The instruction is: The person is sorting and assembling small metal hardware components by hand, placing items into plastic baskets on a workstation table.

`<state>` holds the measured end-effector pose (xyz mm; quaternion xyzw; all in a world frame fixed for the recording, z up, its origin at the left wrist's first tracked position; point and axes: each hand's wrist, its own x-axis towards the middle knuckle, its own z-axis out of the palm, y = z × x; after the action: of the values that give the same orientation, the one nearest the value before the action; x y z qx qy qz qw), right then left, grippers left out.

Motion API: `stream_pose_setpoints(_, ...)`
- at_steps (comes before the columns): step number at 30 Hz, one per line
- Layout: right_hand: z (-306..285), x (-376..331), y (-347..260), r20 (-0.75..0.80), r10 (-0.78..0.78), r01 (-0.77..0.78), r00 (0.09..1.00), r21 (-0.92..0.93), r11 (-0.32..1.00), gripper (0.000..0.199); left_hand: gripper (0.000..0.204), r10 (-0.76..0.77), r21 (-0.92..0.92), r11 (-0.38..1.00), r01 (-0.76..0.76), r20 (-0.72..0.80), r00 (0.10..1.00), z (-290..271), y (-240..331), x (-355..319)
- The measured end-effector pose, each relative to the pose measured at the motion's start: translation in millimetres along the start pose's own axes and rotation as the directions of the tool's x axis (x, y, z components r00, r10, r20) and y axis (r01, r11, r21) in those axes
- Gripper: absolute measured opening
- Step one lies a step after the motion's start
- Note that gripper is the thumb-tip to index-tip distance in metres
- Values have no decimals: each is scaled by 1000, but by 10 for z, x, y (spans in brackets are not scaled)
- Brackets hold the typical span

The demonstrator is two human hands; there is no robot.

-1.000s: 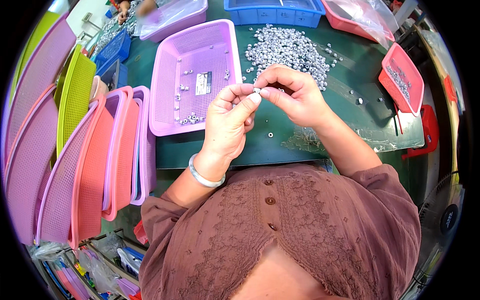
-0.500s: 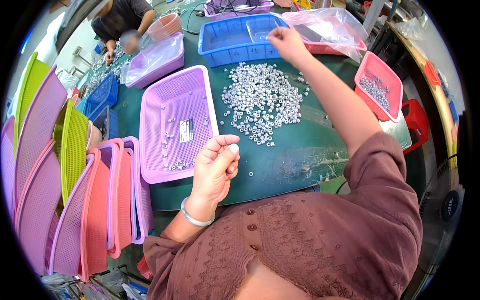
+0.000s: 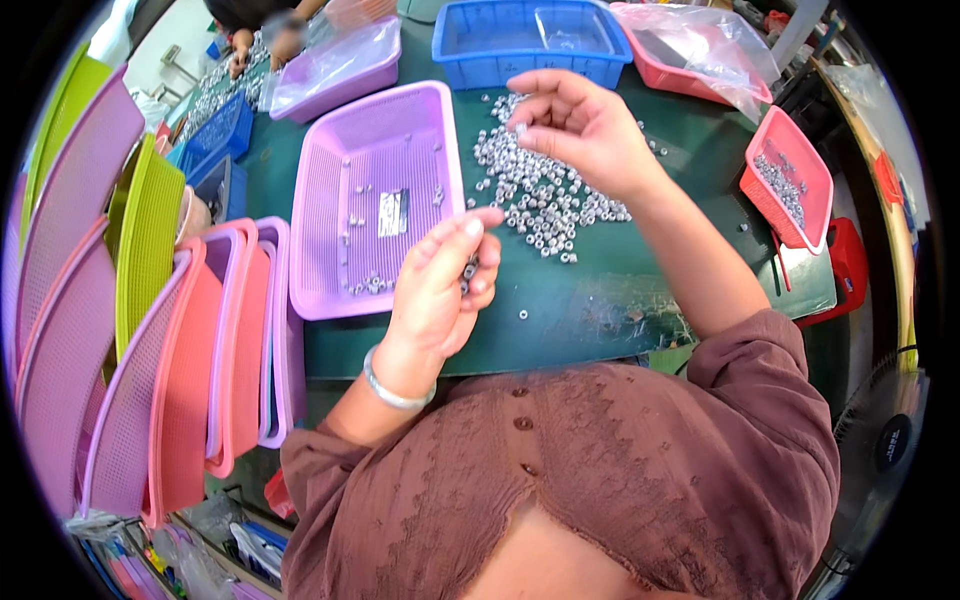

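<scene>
My left hand (image 3: 440,285) is curled in front of the purple perforated basket (image 3: 330,170), with a few small grey ring-shaped metal parts showing between its fingers. Over the pile of such parts (image 3: 545,190) on the table, my right hand (image 3: 590,135) has its thumb and forefinger closing around one small grey part (image 3: 520,130). Several more grey parts lie scattered in the purple basket, beside a white printed label (image 3: 392,214). A single ring part (image 3: 523,314) sits apart, near the table's front edge.
Behind the pile stands a blue bin (image 3: 530,65). A pink basket (image 3: 790,180) of grey parts is at the right, a plastic-covered purple basket (image 3: 345,70) at the back left. Stacked baskets (image 3: 185,380) crowd the left side. Another person's hands (image 3: 285,45) work at the far left.
My right hand has come back from the blue bin toward the pile and my left hand. Grey parts now show in my left hand. The whole view has shifted slightly.
</scene>
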<state>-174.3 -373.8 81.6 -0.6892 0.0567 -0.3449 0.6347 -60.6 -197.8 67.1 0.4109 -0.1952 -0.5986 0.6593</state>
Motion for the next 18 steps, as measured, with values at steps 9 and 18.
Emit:
stream_pose_setpoints(9,594,-383,86,27,-147,149,989,-155,977,40,15,-4,-91,996,5,8,1000,-98,5,-54)
stream_pose_setpoints(18,681,-412,144,68,-89,102,994,-218,971,30,10,-28,-229,973,32,20,999,-257,-17,-90)
